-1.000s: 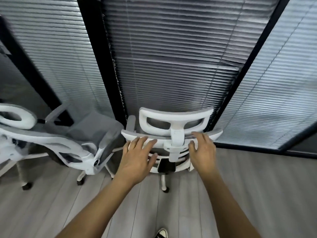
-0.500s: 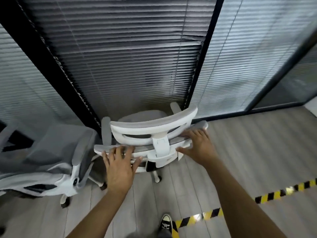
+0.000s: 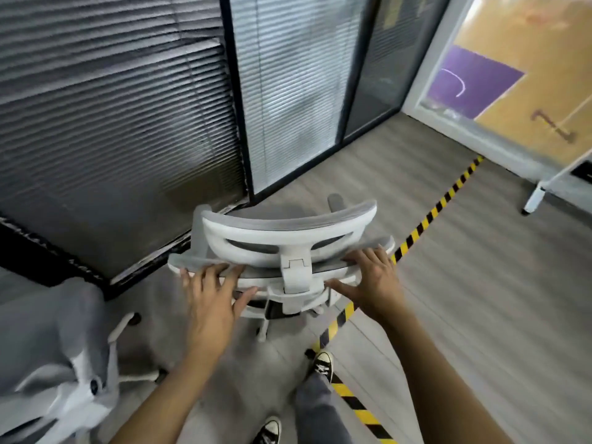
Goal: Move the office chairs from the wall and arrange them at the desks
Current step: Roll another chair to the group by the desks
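Observation:
A white-framed office chair (image 3: 288, 225) with grey mesh stands in front of me, its back turned to me, a little out from the blind-covered glass wall (image 3: 112, 123). My left hand (image 3: 211, 299) grips the left part of the backrest's top edge, fingers over the rim and thumb underneath. On the right part of that edge, my right hand (image 3: 371, 283) holds on the same way. A second chair of the same kind (image 3: 57, 347) is at the lower left, blurred and partly cut off by the frame.
A yellow-and-black floor tape (image 3: 426, 219) runs diagonally under the chair and past my shoes (image 3: 322, 363). A white stand's leg (image 3: 535, 197) stands at the far right. Grey plank floor lies open to the right of the tape.
The chair has come away from the wall and turned rightwards with both hands on its backrest. My view has swung right, and the second chair has slid to the lower left.

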A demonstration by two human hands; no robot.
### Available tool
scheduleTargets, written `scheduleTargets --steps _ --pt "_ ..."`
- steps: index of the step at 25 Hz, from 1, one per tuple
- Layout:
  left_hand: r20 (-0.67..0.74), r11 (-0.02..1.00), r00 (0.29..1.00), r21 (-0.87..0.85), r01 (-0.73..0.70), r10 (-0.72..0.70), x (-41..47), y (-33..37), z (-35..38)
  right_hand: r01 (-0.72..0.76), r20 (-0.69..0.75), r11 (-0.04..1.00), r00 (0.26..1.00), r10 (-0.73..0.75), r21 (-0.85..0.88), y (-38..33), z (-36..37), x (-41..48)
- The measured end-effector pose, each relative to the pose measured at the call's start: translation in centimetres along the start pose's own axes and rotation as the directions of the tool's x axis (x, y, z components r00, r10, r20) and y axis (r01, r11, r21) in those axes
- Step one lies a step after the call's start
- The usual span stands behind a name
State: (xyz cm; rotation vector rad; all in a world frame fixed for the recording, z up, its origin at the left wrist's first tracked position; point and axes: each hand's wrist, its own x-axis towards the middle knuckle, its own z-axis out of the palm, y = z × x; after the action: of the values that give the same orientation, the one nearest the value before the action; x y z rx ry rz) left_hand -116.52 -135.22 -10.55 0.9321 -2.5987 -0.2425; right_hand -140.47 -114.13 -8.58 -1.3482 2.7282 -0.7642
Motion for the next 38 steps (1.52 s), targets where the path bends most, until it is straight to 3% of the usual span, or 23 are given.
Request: scheduleTargets --steps 8,13,17,23,27,29,34,38 --pt "0.165 0.933 0.923 -0.158 -0.322 0.346 -2.4 16.5 3.1 -0.37 -0.212 0.928 0.911 0.354 -0.039 9.9 -9.5 -16.5" --pt "0.18 0.811 0.798 -0.253 -0.527 0.575 -3.5 29.4 6.3 -0.571 -0.322 0.819 0.786 0.527 -0.055 17.5 -15.3 -26.8" --pt "0.198 0.707 0.696 -0.388 -0.591 0.691 -4.7 40.9 9.4 -0.692 -0.362 0.722 0.679 0.638 -0.026 23.5 -20.2 -35.6" --pt "0.175 0.495 0.499 -0.594 -0.634 0.849 -7.3 57.9 13.1 -0.833 -0.476 0.553 0.478 0.738 0.02 29.7 -25.7 -46.6" --pt "0.113 0.307 0.312 -0.656 -0.689 0.943 -8.7 69.7 15.8 -0.926 -0.544 0.377 0.305 0.782 0.022 33.3 -28.2 -51.5" --pt "0.085 0.243 0.253 -0.673 -0.699 0.964 -8.8 73.6 16.7 -0.945 -0.554 0.326 0.267 0.788 0.008 34.5 -28.7 -52.4" --pt "0.048 0.059 0.038 -0.597 -0.8 0.998 -12.4 90.3 19.5 -0.985 -0.57 0.116 0.024 0.821 0.127 42.6 -33.8 -55.5" --pt "0.021 -0.103 -0.147 -0.613 -0.783 0.989 -15.0 100.9 22.0 -0.952 -0.548 0.004 -0.173 0.818 0.307 48.0 -37.6 -56.8"
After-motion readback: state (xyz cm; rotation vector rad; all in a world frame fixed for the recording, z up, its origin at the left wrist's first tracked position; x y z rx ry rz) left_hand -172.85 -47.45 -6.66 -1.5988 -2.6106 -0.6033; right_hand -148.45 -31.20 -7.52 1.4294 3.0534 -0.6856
